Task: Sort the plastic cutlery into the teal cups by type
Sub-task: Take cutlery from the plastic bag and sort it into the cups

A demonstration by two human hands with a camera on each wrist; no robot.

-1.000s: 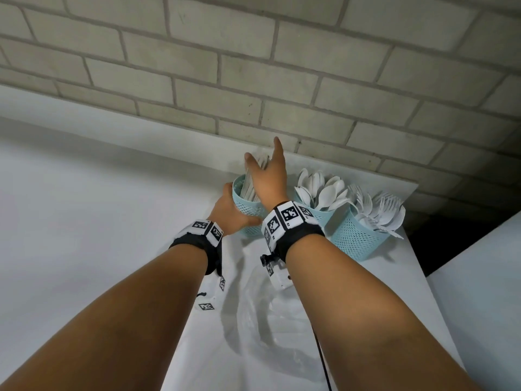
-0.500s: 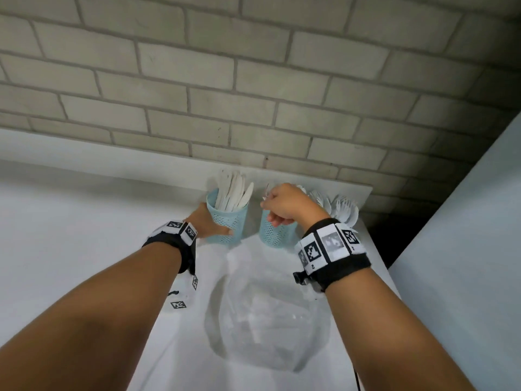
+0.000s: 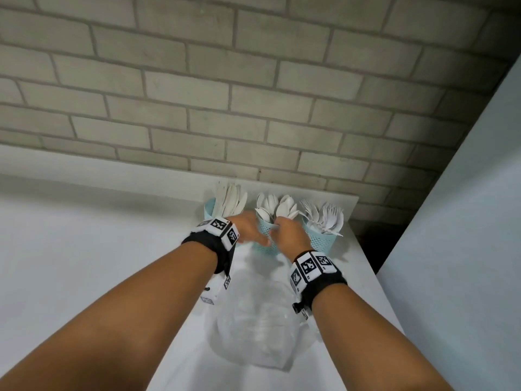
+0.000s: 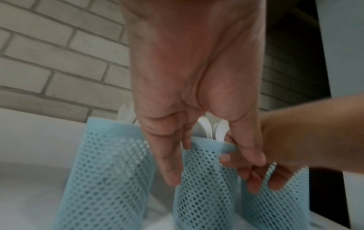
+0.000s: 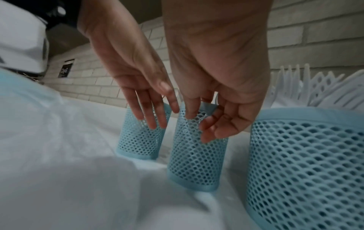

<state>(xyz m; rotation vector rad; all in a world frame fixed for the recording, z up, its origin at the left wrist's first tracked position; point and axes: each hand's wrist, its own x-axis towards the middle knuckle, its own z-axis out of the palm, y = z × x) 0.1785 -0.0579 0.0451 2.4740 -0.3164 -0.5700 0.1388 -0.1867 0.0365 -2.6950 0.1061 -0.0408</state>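
Three teal mesh cups stand in a row on the white tabletop (image 3: 363,266) against a brick wall (image 3: 253,94): knife cup (image 3: 209,211) on the left, spoon cup (image 3: 265,245) in the middle, fork cup (image 3: 321,241) on the right. All the cutlery seen is sorted into them. Left hand (image 3: 248,225) hangs with loose straight fingers (image 5: 151,115) between knife and spoon cups, grasping nothing. Right hand (image 3: 290,235) fingers (image 5: 212,124) curl loosely at the spoon cup rim; can't tell if they grip it. Clear plastic bag (image 3: 259,328) lies nearer, between the forearms.
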